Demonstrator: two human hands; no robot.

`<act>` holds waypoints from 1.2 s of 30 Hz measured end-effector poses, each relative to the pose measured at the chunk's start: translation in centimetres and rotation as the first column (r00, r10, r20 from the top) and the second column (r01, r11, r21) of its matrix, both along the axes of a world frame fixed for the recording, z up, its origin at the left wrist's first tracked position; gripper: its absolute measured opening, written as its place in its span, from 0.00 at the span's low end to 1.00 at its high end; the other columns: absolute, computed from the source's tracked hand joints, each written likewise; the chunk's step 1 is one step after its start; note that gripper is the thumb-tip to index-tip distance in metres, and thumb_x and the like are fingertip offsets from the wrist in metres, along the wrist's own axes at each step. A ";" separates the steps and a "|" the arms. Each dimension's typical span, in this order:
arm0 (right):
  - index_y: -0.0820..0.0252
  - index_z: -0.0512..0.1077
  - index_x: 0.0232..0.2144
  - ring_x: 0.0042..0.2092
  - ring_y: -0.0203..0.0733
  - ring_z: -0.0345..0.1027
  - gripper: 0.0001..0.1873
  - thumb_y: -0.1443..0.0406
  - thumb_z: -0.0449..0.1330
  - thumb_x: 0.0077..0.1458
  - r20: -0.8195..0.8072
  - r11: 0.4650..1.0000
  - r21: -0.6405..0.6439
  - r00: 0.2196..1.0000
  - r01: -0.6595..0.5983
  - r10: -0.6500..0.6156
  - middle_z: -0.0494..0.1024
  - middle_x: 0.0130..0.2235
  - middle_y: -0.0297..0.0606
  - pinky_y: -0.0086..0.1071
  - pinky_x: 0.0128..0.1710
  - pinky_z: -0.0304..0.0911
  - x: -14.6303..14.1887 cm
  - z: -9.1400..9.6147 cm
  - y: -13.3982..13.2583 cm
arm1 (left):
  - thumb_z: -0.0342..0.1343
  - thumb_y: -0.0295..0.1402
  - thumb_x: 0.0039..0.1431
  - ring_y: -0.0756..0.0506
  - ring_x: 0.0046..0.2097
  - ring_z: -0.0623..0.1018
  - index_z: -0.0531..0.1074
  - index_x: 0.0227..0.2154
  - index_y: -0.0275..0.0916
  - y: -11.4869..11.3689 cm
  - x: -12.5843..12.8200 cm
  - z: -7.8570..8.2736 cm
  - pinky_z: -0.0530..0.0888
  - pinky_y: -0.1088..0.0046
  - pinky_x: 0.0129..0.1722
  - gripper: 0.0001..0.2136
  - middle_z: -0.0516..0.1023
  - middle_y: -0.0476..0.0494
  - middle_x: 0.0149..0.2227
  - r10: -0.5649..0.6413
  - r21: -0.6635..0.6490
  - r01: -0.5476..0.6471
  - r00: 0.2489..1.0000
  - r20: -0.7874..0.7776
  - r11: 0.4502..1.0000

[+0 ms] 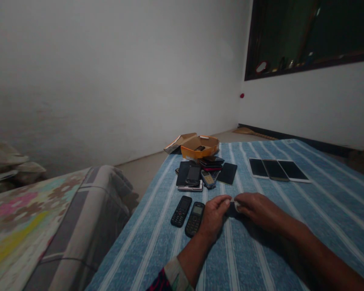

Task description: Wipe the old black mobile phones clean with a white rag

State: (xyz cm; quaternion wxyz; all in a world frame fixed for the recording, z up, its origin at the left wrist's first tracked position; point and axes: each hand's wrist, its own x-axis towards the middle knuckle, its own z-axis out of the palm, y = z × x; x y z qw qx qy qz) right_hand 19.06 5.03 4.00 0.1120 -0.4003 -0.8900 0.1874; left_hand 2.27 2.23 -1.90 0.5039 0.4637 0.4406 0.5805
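Observation:
My left hand (214,216) and my right hand (257,208) meet low over the blue striped cloth, fingers bent and closed. Between their fingertips shows a small dark thing with a whitish edge (236,204); most of it is hidden, so its kind is unclear. Right beside my left hand lies a black keypad phone (194,220), and a second keypad phone (181,211) lies to its left. Beyond my hands is a loose pile of phones, among them a dark slider-like phone (193,175) and a blue-grey keypad phone (208,178).
Three touchscreen phones (276,169) lie side by side at the right. An open orange cardboard box (197,152) stands behind the pile. The striped cloth (145,242) covers the surface. At the left is another covered surface (63,226), across a gap. Walls close off the back.

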 end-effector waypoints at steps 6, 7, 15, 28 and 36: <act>0.62 0.73 0.46 0.43 0.46 0.70 0.14 0.69 0.51 0.61 -0.059 0.997 0.070 0.997 -0.042 0.046 0.78 0.42 0.45 0.34 0.44 0.58 -1.2 -1.5 0.0 | 0.60 0.39 0.54 0.42 0.44 0.76 0.80 0.40 0.34 0.0 0.1 0.0 0.69 0.66 0.48 0.15 0.81 0.40 0.39 -0.078 0.053 0.075 0.996 0.045 0.996; 0.62 0.73 0.45 0.43 0.46 0.70 0.14 0.69 0.51 0.61 -0.042 0.996 0.080 0.998 -0.038 0.041 0.78 0.41 0.45 0.35 0.44 0.58 -1.3 -1.6 0.0 | 0.60 0.39 0.54 0.42 0.44 0.76 0.80 0.40 0.34 0.0 0.1 0.0 0.69 0.66 0.48 0.15 0.81 0.40 0.39 -0.079 0.052 0.077 0.996 0.041 0.996; 0.60 0.76 0.37 0.38 0.44 0.70 0.11 0.69 0.53 0.59 0.069 0.997 0.074 0.998 -0.018 0.013 0.79 0.36 0.42 0.32 0.38 0.55 -0.8 0.1 -0.2 | 0.58 0.39 0.55 0.44 0.38 0.76 0.81 0.34 0.36 -0.5 0.0 0.5 0.69 0.69 0.43 0.12 0.81 0.43 0.33 0.001 0.055 0.004 0.996 -0.089 0.998; 0.60 0.74 0.28 0.31 0.39 0.68 0.10 0.68 0.52 0.56 0.143 0.998 -0.058 0.990 0.010 -0.001 0.77 0.30 0.39 0.29 0.29 0.50 1.5 1.8 0.5 | 0.58 0.44 0.55 0.42 0.39 0.76 0.81 0.33 0.35 -0.1 -0.2 0.0 0.69 0.67 0.43 0.16 0.81 0.41 0.34 -0.017 0.016 0.019 0.992 -0.127 1.000; 0.61 0.75 0.32 0.36 0.42 0.70 0.11 0.70 0.51 0.57 0.061 0.999 -0.034 0.998 -0.006 0.008 0.79 0.35 0.42 0.30 0.34 0.55 0.6 0.9 0.1 | 0.58 0.46 0.55 0.42 0.39 0.76 0.81 0.35 0.35 -0.1 0.1 0.0 0.69 0.67 0.44 0.18 0.81 0.41 0.34 -0.043 0.010 0.044 0.996 -0.081 0.999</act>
